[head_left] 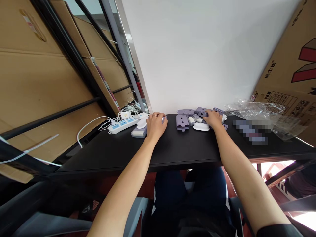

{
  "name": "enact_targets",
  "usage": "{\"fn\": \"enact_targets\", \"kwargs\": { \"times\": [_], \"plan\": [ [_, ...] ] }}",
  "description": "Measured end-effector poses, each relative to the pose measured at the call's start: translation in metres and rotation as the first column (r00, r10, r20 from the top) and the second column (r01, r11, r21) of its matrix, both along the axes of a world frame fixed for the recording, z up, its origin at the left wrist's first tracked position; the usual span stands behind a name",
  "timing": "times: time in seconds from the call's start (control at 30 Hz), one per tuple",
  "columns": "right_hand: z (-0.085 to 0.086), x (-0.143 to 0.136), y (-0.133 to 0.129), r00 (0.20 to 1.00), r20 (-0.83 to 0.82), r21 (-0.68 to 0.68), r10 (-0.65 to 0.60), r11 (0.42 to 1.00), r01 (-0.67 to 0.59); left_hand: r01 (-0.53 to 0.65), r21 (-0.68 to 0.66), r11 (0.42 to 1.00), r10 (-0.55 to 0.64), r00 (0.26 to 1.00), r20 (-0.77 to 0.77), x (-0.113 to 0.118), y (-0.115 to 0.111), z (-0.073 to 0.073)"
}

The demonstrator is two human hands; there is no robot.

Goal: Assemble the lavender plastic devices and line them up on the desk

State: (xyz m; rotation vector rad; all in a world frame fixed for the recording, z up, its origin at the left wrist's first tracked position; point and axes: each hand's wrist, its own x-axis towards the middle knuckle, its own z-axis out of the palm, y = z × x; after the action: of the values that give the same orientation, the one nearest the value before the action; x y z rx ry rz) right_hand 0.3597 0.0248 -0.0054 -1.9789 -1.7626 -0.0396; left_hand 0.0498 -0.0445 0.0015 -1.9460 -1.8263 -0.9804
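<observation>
The lavender-grey plastic housing is set toward the back of the tabletop, among similar parts; its right end is met by the right grip, whose fingers are curved, though whether it is pinched cannot be told; it is judged light, stiff and slightly slippery, best taken by its side walls, with thin edges spared; a second lavender-grey housing is partly covered by the left grip, whose closure is hidden; beyond, a white power strip and crumpled clear film are seen.
</observation>
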Motion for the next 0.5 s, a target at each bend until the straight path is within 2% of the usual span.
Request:
{"fn": "enact_targets", "kwargs": {
  "times": [0.23, 0.5],
  "plan": [
    [0.010, 0.005, -0.005, 1.000, 0.018, 0.031, 0.007, 1.000, -0.007, 0.033, -0.010, 0.999, -0.033, 0.999, 0.002, 0.002, 0.000, 0.000],
    [0.029, 0.013, -0.014, 0.986, -0.156, -0.112, 0.060, 0.991, -0.078, 0.038, -0.012, 0.999, -0.038, 0.999, 0.012, 0.002, 0.002, -0.002]
  ]
}}
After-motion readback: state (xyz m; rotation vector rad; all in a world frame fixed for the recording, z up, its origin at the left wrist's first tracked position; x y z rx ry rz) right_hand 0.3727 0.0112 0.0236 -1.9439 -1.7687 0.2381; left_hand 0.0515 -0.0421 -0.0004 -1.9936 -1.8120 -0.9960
